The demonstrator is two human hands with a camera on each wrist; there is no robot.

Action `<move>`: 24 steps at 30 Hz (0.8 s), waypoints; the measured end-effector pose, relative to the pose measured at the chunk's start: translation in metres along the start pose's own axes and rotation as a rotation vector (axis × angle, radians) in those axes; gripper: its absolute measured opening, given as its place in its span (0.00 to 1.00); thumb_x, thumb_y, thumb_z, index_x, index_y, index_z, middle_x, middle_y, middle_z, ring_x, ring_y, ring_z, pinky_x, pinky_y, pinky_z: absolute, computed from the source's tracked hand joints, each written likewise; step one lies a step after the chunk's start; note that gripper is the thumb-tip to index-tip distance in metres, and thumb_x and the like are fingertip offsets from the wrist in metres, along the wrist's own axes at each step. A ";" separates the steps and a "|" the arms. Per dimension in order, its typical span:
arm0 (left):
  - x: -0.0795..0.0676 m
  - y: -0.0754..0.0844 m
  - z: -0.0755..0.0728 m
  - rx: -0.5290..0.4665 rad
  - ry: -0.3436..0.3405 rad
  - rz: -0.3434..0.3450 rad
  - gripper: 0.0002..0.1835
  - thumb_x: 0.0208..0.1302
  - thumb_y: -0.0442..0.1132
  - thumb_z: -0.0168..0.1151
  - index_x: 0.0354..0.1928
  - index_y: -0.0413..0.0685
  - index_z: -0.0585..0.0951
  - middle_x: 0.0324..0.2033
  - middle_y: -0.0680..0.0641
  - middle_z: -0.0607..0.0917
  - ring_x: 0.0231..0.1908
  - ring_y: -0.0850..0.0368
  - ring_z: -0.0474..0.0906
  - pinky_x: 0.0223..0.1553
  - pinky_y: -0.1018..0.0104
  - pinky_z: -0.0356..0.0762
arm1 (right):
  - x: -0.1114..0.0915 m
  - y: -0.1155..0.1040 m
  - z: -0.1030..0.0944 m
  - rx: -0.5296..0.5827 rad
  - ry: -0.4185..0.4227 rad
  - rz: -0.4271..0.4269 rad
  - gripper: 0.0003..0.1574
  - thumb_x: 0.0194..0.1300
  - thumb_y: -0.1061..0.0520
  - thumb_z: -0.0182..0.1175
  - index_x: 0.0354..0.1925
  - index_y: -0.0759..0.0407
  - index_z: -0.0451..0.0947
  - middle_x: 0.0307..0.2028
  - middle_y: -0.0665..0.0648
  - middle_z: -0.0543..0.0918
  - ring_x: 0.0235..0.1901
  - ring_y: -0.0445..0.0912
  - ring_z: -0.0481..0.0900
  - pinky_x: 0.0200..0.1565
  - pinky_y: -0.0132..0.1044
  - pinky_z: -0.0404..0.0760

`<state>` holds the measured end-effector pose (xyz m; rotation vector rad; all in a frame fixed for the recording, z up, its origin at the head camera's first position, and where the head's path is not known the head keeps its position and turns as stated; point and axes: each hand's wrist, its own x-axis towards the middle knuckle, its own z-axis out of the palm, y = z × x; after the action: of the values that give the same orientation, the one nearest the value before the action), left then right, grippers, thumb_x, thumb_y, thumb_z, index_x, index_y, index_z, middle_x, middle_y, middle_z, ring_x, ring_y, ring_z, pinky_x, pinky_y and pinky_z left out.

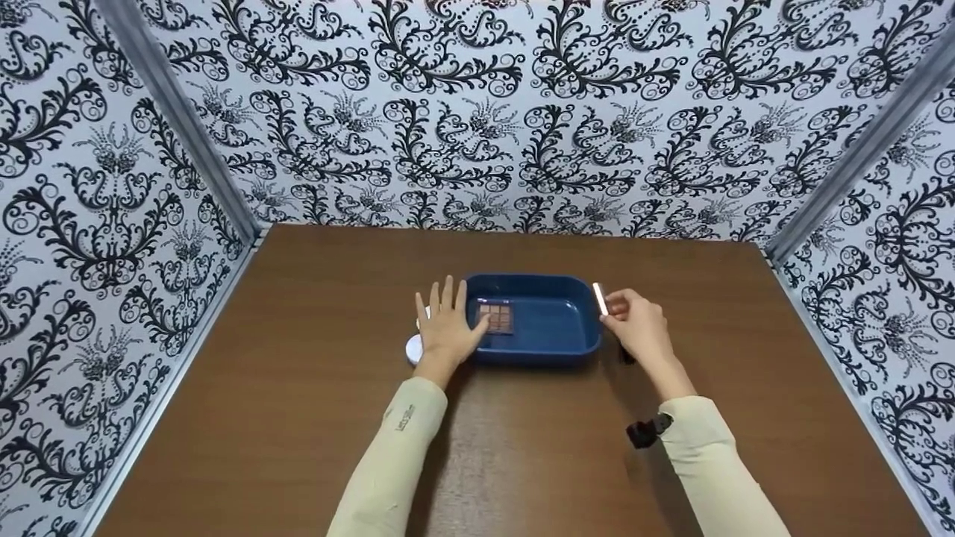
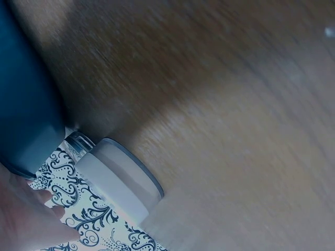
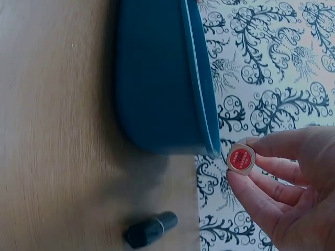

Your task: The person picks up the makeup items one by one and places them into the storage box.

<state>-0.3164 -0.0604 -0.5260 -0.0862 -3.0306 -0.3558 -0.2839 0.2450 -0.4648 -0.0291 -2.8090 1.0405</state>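
Observation:
My right hand [image 1: 640,322] pinches a slim, pale lipstick tube [image 1: 600,299] between thumb and fingers, just beside the right end of a blue tub [image 1: 548,358]. In the right wrist view, the lipstick's round end shows a red label. My left hand [image 1: 450,328] has its fingers straight and spread at the tub's left end, with the thumb over the rim; whether it touches the rim I cannot tell. Inside the tub, at the left, lies a makeup palette [image 1: 495,318] with brown squares, partly behind the left thumb.
A jar with a white lid [image 2: 112,180] lies on the table left of the tub, partly hidden by the left hand in the head view. A black tube [image 3: 151,230] lies near the tub's right end. Patterned walls [image 1: 477,119] enclose the brown table [image 1: 522,447].

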 end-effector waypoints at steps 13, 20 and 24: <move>0.001 0.001 0.002 0.001 0.012 -0.006 0.45 0.67 0.69 0.46 0.79 0.55 0.54 0.79 0.46 0.54 0.79 0.45 0.44 0.77 0.39 0.33 | 0.002 -0.016 0.027 0.046 -0.069 -0.036 0.18 0.60 0.64 0.68 0.50 0.65 0.80 0.41 0.64 0.88 0.41 0.54 0.88 0.48 0.47 0.85; 0.000 0.001 0.001 -0.014 0.001 0.001 0.45 0.67 0.69 0.45 0.79 0.55 0.53 0.79 0.45 0.54 0.79 0.45 0.44 0.77 0.39 0.32 | 0.002 -0.023 0.041 0.014 -0.111 -0.023 0.18 0.60 0.63 0.68 0.50 0.64 0.80 0.41 0.62 0.88 0.41 0.53 0.87 0.49 0.48 0.84; 0.000 0.001 0.000 -0.006 -0.002 -0.007 0.45 0.67 0.69 0.45 0.79 0.56 0.52 0.79 0.45 0.53 0.79 0.45 0.44 0.77 0.39 0.33 | 0.003 -0.028 0.049 -0.001 -0.132 -0.023 0.18 0.61 0.62 0.68 0.50 0.63 0.80 0.41 0.62 0.88 0.41 0.53 0.87 0.48 0.49 0.84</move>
<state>-0.3165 -0.0599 -0.5254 -0.0766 -3.0329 -0.3657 -0.2931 0.1926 -0.4830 0.0738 -2.9194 1.0742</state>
